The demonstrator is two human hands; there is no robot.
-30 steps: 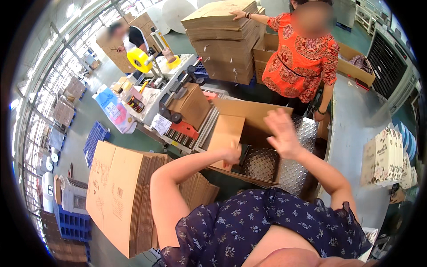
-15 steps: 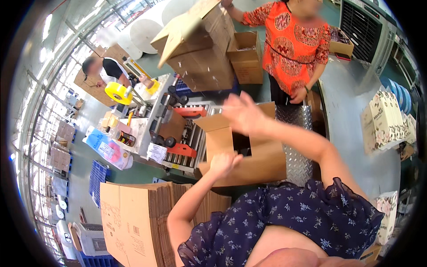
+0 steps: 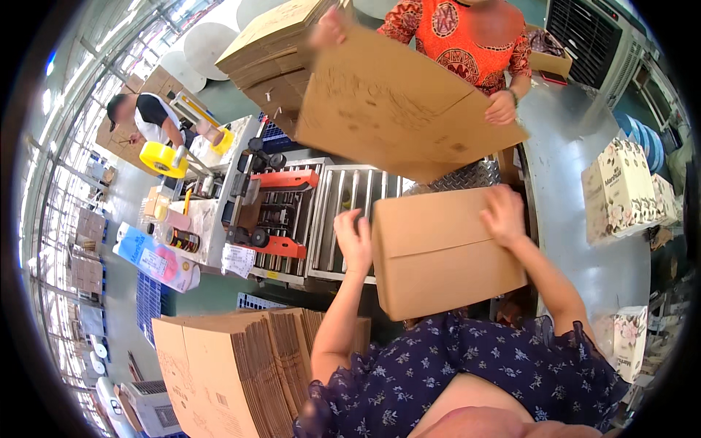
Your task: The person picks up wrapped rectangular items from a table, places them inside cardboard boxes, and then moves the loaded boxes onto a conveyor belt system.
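In front of me stands a brown cardboard box, its long flaps folded down so that they meet in a seam across the top. My left hand is just beside the box's left edge, fingers apart and holding nothing. On the upper right part of the box lies my right hand, open, with its fingers spread along the far corner. Whatever is inside the box is hidden. Beyond it, a co-worker in an orange patterned top holds a large flat cardboard sheet with both hands.
A roller conveyor leads left to a tape machine with red guides and a yellow tape roll. Stacked flattened cartons stand at lower left. A metal table runs along the right. Another person works at far left.
The box's flaps, partly open before, now lie closed. My left hand has let go of the flap edge; my right hand has come down onto the box. The co-worker has brought a cardboard sheet forward.
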